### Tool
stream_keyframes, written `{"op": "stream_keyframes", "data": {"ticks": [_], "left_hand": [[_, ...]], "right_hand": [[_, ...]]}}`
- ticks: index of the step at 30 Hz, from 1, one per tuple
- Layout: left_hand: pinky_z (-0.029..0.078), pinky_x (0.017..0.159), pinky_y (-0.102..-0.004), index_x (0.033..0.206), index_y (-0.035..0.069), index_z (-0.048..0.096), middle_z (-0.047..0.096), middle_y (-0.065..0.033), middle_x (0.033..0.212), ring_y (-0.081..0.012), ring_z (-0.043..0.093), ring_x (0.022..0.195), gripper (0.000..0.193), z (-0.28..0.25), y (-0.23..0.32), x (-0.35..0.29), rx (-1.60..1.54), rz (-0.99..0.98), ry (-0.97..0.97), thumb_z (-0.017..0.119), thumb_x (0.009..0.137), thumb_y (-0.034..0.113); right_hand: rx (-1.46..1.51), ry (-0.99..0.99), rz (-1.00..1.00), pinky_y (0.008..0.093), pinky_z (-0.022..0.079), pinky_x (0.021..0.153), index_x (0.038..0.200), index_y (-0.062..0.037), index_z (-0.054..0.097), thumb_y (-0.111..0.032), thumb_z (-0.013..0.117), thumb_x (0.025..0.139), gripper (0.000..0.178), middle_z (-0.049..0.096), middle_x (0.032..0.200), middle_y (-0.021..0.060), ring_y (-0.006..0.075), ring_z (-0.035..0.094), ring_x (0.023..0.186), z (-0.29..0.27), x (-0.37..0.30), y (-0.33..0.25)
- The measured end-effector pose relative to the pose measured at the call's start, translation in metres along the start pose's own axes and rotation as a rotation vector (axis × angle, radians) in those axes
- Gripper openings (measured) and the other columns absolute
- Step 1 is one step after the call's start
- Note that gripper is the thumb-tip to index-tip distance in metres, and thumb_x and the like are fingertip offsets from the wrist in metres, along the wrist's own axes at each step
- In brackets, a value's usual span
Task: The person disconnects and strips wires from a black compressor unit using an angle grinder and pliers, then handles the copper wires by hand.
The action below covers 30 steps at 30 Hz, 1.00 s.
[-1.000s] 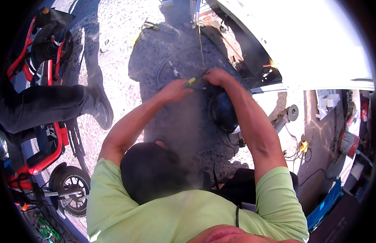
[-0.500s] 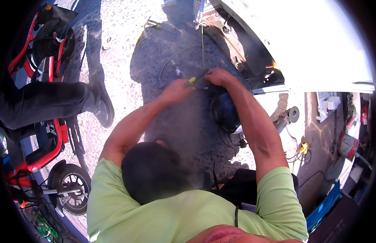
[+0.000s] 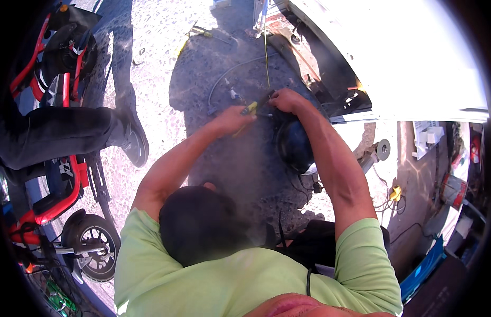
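Note:
My left hand (image 3: 233,120) is closed round yellow-handled pliers (image 3: 250,109), whose dark jaws point up and right toward my other hand. My right hand (image 3: 287,101) has its fingertips pinched together at the lower end of a thin yellow wire (image 3: 267,63), right by the jaws. That wire hangs down from the open base of a large white appliance (image 3: 351,117). Below my right wrist sits a black rounded housing (image 3: 294,145), partly hidden by my forearm. A small white connector (image 3: 233,94) and a curved grey cable (image 3: 216,84) lie on the ground beyond my left hand.
Another yellow-handled tool (image 3: 202,33) lies farther off. A person's shoe (image 3: 133,140) and a red scooter (image 3: 71,195) stand at left. To the right are an angle grinder (image 3: 377,152) and a yellow plug (image 3: 396,193) with its cord. Dark round headwear (image 3: 198,224) fills the near middle.
The pliers have turned slightly in my left hand, and a yellow handle now shows below it. The yellow wire's lower end has shifted a little to the right.

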<state>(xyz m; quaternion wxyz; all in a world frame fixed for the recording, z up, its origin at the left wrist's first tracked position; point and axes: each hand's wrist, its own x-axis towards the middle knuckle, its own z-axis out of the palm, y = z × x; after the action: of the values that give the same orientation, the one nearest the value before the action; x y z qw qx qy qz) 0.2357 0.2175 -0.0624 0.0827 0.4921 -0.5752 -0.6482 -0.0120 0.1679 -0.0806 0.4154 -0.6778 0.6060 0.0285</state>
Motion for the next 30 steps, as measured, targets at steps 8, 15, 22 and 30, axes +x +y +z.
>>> {"op": "stream_keyframes", "data": {"ticks": [8, 15, 22, 30], "left_hand": [[0.052, 0.075, -0.0344, 0.114, 0.002, 0.068, 0.069, -0.0058, 0.09, -0.015, 0.064, 0.08, 0.033, -0.002, -0.003, 0.004, 0.103, 0.037, 0.005, 0.066, 0.099, 0.032], [0.052, 0.06, -0.0328, 0.112, 0.004, 0.064, 0.065, -0.004, 0.086, -0.0141, 0.063, 0.069, 0.03, 0.001, -0.001, 0.012, -0.063, 0.014, -0.026, 0.067, 0.099, 0.03], [0.052, 0.065, -0.0324, 0.114, 0.001, 0.065, 0.067, -0.0057, 0.089, -0.0146, 0.064, 0.072, 0.034, -0.009, 0.005, -0.002, 0.049, -0.03, -0.017, 0.067, 0.098, 0.031], [0.051, 0.086, -0.0397, 0.117, 0.001, 0.066, 0.071, -0.0147, 0.098, -0.0254, 0.067, 0.095, 0.037, -0.017, 0.009, 0.002, 0.351, 0.121, 0.05, 0.068, 0.094, 0.03]], "right_hand": [[0.125, 0.0, 0.064, 0.0393, 0.053, 0.092, 0.114, -0.0041, 0.077, -0.028, 0.074, 0.084, 0.039, 0.076, 0.11, 0.0143, 0.0277, 0.07, 0.103, -0.004, -0.005, -0.006], [0.419, 0.428, 0.047, 0.0406, 0.05, 0.104, 0.122, -0.0008, 0.072, -0.019, 0.063, 0.088, 0.04, 0.072, 0.122, 0.0204, 0.0347, 0.067, 0.119, 0.005, 0.008, 0.019], [0.414, 0.233, -0.115, 0.0387, 0.048, 0.108, 0.134, 0.0004, 0.065, -0.011, 0.059, 0.087, 0.049, 0.067, 0.134, 0.0215, 0.0324, 0.063, 0.126, -0.001, -0.002, 0.001], [0.453, 0.178, -0.128, 0.0336, 0.048, 0.104, 0.14, -0.0009, 0.062, -0.01, 0.061, 0.089, 0.052, 0.069, 0.134, 0.0152, 0.0219, 0.064, 0.121, -0.003, -0.004, -0.003]]}}
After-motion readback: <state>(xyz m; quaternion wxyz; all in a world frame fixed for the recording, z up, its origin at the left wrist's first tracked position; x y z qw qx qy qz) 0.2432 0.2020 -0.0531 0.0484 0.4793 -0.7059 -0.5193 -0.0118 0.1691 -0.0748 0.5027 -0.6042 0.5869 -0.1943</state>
